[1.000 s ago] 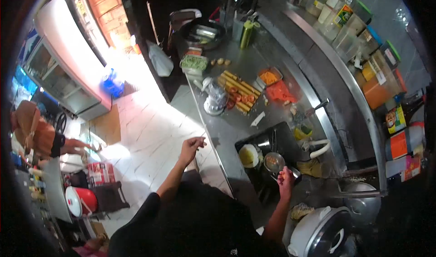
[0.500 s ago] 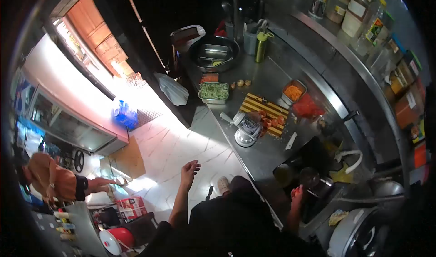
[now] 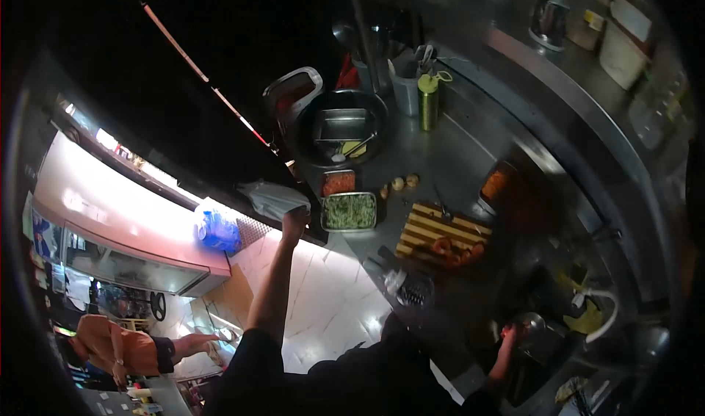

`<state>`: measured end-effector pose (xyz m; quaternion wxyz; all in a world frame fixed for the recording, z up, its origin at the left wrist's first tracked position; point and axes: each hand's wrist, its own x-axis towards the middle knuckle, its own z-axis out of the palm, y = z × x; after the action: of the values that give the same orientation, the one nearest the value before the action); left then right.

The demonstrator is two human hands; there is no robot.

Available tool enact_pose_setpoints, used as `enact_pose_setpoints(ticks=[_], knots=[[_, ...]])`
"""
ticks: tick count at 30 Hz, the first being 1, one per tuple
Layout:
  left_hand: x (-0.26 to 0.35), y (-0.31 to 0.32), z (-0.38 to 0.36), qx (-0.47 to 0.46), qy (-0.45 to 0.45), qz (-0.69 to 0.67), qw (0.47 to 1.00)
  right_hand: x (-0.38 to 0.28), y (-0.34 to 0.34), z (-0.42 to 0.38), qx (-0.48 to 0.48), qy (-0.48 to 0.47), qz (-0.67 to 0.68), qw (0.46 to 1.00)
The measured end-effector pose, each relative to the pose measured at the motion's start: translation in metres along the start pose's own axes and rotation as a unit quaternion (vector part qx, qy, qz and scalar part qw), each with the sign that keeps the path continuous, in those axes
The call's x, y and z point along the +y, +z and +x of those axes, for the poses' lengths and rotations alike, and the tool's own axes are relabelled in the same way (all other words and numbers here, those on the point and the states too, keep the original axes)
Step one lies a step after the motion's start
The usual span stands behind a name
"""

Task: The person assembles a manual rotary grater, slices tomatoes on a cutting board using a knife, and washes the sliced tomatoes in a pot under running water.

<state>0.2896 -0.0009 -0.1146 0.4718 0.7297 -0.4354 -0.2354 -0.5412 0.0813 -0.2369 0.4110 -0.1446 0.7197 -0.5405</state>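
Note:
My left hand (image 3: pixel 295 223) is stretched forward, right at the lower end of a white plastic bag (image 3: pixel 273 198) hanging by the counter's end. Its fingers are blurred and turned away. A metal tray of shredded green vegetable (image 3: pixel 348 212) lies just to its right, and a tray of orange-red shreds (image 3: pixel 338 182) sits behind that one. Low on the right, my right hand (image 3: pixel 508 335) is over the dark sink area, beside a round, shiny bowl (image 3: pixel 529 323). Its fingers are smeared and partly in shadow.
A striped cutting board (image 3: pixel 429 229) carries cut tomatoes, with a grater (image 3: pixel 413 290) nearer me. A large dark basin (image 3: pixel 305 140), a green bottle (image 3: pixel 428 106) and a tray of orange shreds (image 3: pixel 498 183) stand on the counter. Another person (image 3: pixel 132 350) is at the far left.
My view has shifted. My left hand has moved forward from over the floor to the plastic bag. My right hand has moved toward the round bowl at the sink.

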Motion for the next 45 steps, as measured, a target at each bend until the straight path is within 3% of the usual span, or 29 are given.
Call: enact_pose_setpoints(ticks=[1,4,5,7,8,10,13,16,18,19,20,21,22,23,24,25,26,27,29,32,33,35,36,37,38,41,44,45], knots=[[-0.004,-0.001,0.035,-0.040,0.230,0.301,0.925,0.009,0.000,0.002,0.027,-0.008,-0.008,1.000],[-0.020,0.027,0.090,-0.074,0.027,0.280,0.957,0.029,-0.025,-0.005,-0.019,-0.047,-0.154,0.987],[-0.029,0.031,0.099,-0.105,0.063,0.360,0.925,0.034,-0.031,-0.010,-0.039,-0.066,-0.190,0.979],[-0.047,0.040,0.124,-0.162,0.145,0.503,0.836,0.021,-0.024,-0.036,0.017,0.033,-0.152,0.988],[-0.051,0.041,0.128,-0.173,0.116,0.454,0.866,0.015,-0.018,-0.040,0.048,0.080,-0.130,0.987],[-0.043,0.045,0.123,-0.195,0.060,0.347,0.915,0.016,-0.020,-0.042,0.040,0.076,-0.235,0.968],[-0.036,0.049,0.119,-0.137,-0.087,0.207,0.965,0.003,-0.017,-0.046,0.005,0.051,-0.278,0.959],[-0.087,0.035,0.131,-0.149,0.031,0.221,0.963,-0.009,0.002,-0.063,0.012,0.035,-0.261,0.965],[-0.076,0.016,0.125,-0.148,0.132,0.384,0.902,0.008,-0.008,-0.054,-0.008,-0.003,-0.242,0.970],[-0.071,0.006,0.126,-0.143,0.183,0.461,0.857,0.012,-0.010,-0.057,-0.014,0.008,-0.170,0.985],[-0.066,0.002,0.126,-0.111,0.090,0.324,0.935,0.017,-0.012,-0.062,-0.007,0.006,-0.162,0.987],[-0.091,-0.004,0.126,-0.076,-0.005,0.177,0.981,0.022,-0.013,-0.066,0.001,0.004,-0.154,0.988],[-0.095,-0.014,0.122,-0.042,-0.100,0.023,0.994,0.025,-0.016,-0.070,0.009,0.004,-0.146,0.989],[-0.099,-0.030,0.115,-0.048,-0.039,0.077,0.995,0.018,-0.030,-0.069,-0.028,0.123,-0.227,0.966],[-0.093,-0.045,0.107,-0.059,0.024,0.130,0.990,0.015,-0.035,-0.080,-0.027,0.122,-0.229,0.965],[-0.081,-0.054,0.102,-0.076,0.089,0.178,0.977,0.021,-0.033,-0.091,-0.011,0.080,-0.194,0.978],[-0.035,-0.070,0.085,-0.109,0.106,0.373,0.915,0.030,-0.037,-0.102,0.006,0.032,-0.156,0.987],[-0.032,-0.087,0.076,-0.101,0.127,0.399,0.902,0.036,-0.041,-0.116,0.022,-0.010,-0.132,0.991],[-0.029,-0.106,0.057,-0.086,0.123,0.321,0.935,0.059,-0.060,-0.141,0.071,-0.090,-0.114,0.987],[-0.022,-0.119,0.030,-0.054,0.008,0.084,0.995,0.110,-0.094,-0.173,0.152,-0.216,-0.119,0.957],[-0.023,-0.125,0.017,-0.051,-0.023,0.030,0.998,0.087,-0.109,-0.200,0.100,-0.146,-0.048,0.983],[-0.025,-0.146,-0.015,-0.051,-0.058,-0.035,0.996,0.052,-0.087,-0.229,0.108,-0.076,0.075,0.988],[-0.016,-0.148,-0.027,-0.103,0.002,0.089,0.991,0.036,-0.075,-0.238,0.110,-0.056,0.119,0.985],[0.021,-0.143,-0.047,-0.098,-0.046,0.063,0.992,0.024,-0.068,-0.247,0.108,-0.041,0.154,0.981],[0.054,-0.135,-0.066,-0.090,-0.093,0.036,0.991,0.017,-0.065,-0.256,0.124,-0.053,0.102,0.986],[0.097,-0.125,-0.106,-0.118,-0.052,0.072,0.989,0.014,-0.076,-0.264,0.111,0.010,0.027,0.993],[0.159,-0.112,-0.146,-0.124,0.000,0.106,0.987,-0.002,-0.078,-0.250,0.089,0.118,0.025,0.989],[0.193,-0.104,-0.161,-0.123,0.020,0.104,0.987,-0.002,-0.075,-0.246,0.044,0.089,0.096,0.990]])
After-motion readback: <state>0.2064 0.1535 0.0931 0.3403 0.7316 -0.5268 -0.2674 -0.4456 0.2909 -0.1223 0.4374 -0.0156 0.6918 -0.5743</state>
